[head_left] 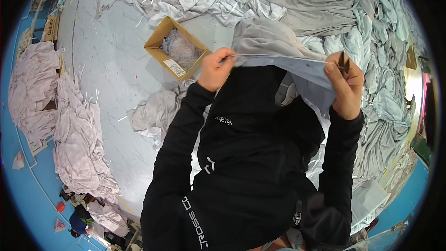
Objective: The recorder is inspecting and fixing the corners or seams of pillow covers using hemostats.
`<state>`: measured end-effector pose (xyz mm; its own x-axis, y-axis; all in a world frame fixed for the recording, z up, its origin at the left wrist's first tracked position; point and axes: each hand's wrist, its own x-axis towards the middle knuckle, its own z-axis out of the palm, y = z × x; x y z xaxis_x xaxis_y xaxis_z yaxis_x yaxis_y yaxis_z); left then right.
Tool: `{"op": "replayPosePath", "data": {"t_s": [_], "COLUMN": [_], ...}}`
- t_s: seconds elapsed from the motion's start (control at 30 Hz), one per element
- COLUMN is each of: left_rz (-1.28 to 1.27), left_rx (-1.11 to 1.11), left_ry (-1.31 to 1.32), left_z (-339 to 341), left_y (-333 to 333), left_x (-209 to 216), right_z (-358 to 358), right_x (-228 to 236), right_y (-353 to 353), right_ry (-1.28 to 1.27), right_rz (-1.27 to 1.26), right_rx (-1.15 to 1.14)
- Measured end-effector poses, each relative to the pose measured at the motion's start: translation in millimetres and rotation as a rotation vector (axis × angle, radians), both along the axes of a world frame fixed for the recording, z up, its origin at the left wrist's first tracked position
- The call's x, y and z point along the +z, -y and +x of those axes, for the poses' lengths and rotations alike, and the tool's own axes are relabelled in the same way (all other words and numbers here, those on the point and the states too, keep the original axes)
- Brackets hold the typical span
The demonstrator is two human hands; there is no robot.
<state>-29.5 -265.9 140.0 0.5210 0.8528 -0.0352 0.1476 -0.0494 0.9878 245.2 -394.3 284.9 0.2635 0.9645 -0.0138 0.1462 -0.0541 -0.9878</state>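
Note:
Stretched between my hands is the edge of a light grey-blue cloth garment (283, 62), with its paler grey part (265, 37) spread out beyond. My left hand (216, 70) pinches one end of that edge, fingers closed. The other end is gripped by my right hand (347, 86), thumb on top. A dark pointed tool (343, 60), which looks like thread snips, sticks up from the fingers of that hand. Part of the cloth hangs down beside my right wrist. I cannot tell what kind of garment it is.
An open cardboard box (160, 59) holding clear plastic packaging stands left of my left hand. A crumpled grey garment (155, 111) lies nearer. Pale garments (306, 7) heap along the far side and right. Pinkish cloth piles (76, 135) lie left. Another person (80, 221) is at lower left.

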Motion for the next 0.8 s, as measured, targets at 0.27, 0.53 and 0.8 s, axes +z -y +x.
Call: {"op": "replayPosePath", "data": {"t_s": [0.27, 0.53, 0.8], "left_rz": [-0.071, 0.53, 0.115], "left_rx": [-0.301, 0.231, 0.249], "left_ry": [-0.014, -0.291, -0.037], "left_z": [-32.8, -0.7, 45.8], "left_y": [-42.4, -42.8, 0.3], "left_x": [78.6, 8.0, 18.7], "right_z": [60.5, 77.7, 82.1], "right_x": [-10.8, -126.9, -137.2], "right_y": [10.5, 15.7, 15.3], "right_ry": [0.3, 0.346, 0.383], "right_rz": [-0.158, -0.236, -0.272], "right_rx": [0.074, -0.095, -0.132]}}
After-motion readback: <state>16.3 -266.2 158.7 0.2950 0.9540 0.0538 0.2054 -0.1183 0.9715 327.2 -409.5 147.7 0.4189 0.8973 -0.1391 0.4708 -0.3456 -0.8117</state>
